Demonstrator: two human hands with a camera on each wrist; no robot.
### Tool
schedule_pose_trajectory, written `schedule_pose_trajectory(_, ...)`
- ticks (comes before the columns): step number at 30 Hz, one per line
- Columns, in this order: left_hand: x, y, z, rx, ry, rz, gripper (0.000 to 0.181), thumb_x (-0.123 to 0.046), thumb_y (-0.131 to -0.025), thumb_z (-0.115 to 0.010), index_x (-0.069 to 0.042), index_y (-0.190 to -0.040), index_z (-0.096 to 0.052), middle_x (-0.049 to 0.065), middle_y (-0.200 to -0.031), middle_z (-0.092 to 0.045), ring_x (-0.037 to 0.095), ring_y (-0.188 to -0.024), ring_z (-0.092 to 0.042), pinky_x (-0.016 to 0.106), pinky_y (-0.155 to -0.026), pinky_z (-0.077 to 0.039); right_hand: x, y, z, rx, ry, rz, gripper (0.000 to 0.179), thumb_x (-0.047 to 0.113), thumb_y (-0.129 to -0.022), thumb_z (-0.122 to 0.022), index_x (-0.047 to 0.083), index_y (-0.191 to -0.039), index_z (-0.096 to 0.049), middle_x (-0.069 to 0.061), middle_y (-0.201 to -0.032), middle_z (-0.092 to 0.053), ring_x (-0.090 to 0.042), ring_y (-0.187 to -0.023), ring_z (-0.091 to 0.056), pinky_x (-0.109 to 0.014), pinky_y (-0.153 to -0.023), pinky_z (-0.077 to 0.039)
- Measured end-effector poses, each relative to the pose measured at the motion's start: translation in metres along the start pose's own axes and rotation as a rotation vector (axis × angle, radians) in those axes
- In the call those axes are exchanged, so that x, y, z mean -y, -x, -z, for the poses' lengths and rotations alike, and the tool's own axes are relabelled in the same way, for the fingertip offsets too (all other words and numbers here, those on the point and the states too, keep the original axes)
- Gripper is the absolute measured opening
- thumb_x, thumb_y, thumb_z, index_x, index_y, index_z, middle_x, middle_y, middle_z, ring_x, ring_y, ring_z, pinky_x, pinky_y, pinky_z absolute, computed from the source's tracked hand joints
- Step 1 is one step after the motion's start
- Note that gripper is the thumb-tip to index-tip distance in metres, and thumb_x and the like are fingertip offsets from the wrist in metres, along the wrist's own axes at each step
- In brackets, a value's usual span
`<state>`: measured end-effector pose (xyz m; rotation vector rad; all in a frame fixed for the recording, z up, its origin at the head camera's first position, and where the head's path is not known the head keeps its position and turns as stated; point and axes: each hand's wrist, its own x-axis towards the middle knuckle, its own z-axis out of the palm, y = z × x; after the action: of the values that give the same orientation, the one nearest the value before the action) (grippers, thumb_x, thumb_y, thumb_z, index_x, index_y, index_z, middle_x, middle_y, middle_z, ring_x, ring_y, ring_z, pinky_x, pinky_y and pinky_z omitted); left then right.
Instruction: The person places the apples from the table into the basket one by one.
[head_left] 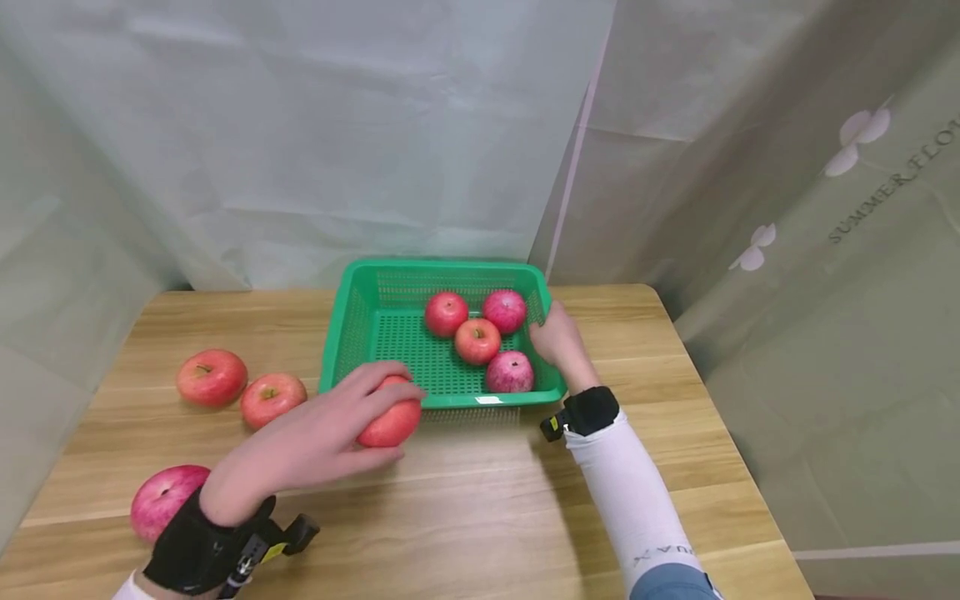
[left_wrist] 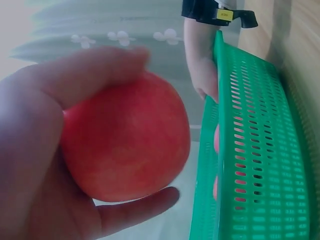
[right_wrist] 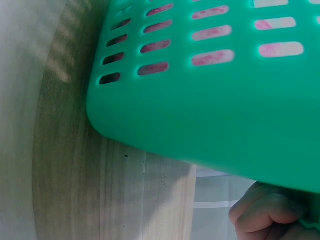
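My left hand [head_left: 322, 429] grips a red apple [head_left: 392, 421], thumb and fingers curled around its sides, close to the near left corner of a green plastic basket [head_left: 347, 308]. In the left wrist view the held apple [left_wrist: 130, 142] is beside the basket's slotted wall [left_wrist: 260, 145]. With curled fingers, my right hand [head_left: 557, 337] holds the basket's right rim; the right wrist view shows the fingers [right_wrist: 272, 210] bent at the rim's edge. Inside the basket, toward its right side, sit several fruits, among them a red apple [head_left: 477, 342] and a dark pink, speckled fruit [head_left: 511, 372].
On the wooden table [head_left: 480, 517], left of the basket, lie two red apples, one farther left [head_left: 212, 377] and another [head_left: 272, 398] partly behind my left hand. A dark pink fruit [head_left: 167, 500] sits by my left wrist. Grey cloth [head_left: 337, 125] hangs behind the table.
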<state>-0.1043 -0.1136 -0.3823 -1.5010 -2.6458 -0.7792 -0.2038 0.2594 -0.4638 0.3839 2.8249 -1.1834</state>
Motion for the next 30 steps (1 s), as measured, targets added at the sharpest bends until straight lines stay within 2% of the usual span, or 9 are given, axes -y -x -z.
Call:
schedule_pose_trajectory(3, 0.003, -0.009, 0.002, 0.034, 0.035, 0.018, 0.053, -0.038, -0.096, -0.080, -0.034, -0.145, -0.057, -0.004, -0.146, -0.048, 0.015, -0.132, -0.048, 0.035, -0.090, -0.060, 0.000, -0.001, 0.001, -0.002, -0.001, 0.009, 0.057, 0.018, -0.106, -0.055, -0.005, -0.154, -0.037, -0.027, -0.138, -0.057, -0.041, -0.122, -0.061, -0.058, -0.093, -0.058)
schedule_pose_trajectory(6, 0.007, -0.019, 0.002, 0.049, 0.028, 0.013, 0.050, -0.041, -0.097, -0.079, -0.036, -0.142, -0.059, -0.006, -0.144, -0.049, 0.013, -0.128, -0.050, 0.034, -0.086, -0.060, 0.001, -0.001, 0.001, 0.001, -0.004, 0.009, 0.057, 0.018, -0.106, -0.054, -0.005, -0.155, -0.037, -0.027, -0.138, -0.057, -0.040, -0.122, -0.061, -0.057, -0.093, -0.059)
schedule_pose_trajectory(14, 0.017, -0.045, 0.001, 0.053, 0.038, -0.008, 0.047, -0.040, -0.093, -0.082, -0.031, -0.135, -0.062, -0.003, -0.139, -0.051, 0.013, -0.119, -0.054, 0.033, -0.084, -0.059, 0.001, 0.001, 0.001, 0.005, -0.019, -0.001, 0.057, 0.018, -0.106, -0.054, -0.004, -0.156, -0.036, -0.027, -0.136, -0.058, -0.040, -0.119, -0.062, -0.056, -0.089, -0.060)
schedule_pose_trajectory(22, 0.016, -0.065, -0.005, 0.000, 0.025, 0.045, 0.051, -0.033, -0.085, -0.082, -0.026, -0.132, -0.064, -0.002, -0.137, -0.052, 0.017, -0.117, -0.054, 0.036, -0.083, -0.058, 0.001, 0.001, 0.000, -0.003, -0.010, 0.004, 0.059, 0.017, -0.106, -0.055, -0.006, -0.156, -0.035, -0.028, -0.137, -0.058, -0.041, -0.120, -0.062, -0.057, -0.087, -0.061)
schedule_pose_trajectory(30, 0.010, -0.085, -0.021, -0.003, -0.005, 0.111, 0.056, -0.031, -0.083, -0.076, -0.022, -0.137, -0.064, 0.002, -0.134, -0.053, 0.020, -0.113, -0.053, 0.038, -0.077, -0.055, 0.001, 0.000, 0.001, 0.007, -0.004, -0.017, 0.062, 0.019, -0.107, -0.055, -0.005, -0.160, -0.031, -0.029, -0.142, -0.056, -0.042, -0.123, -0.062, -0.057, -0.089, -0.060)
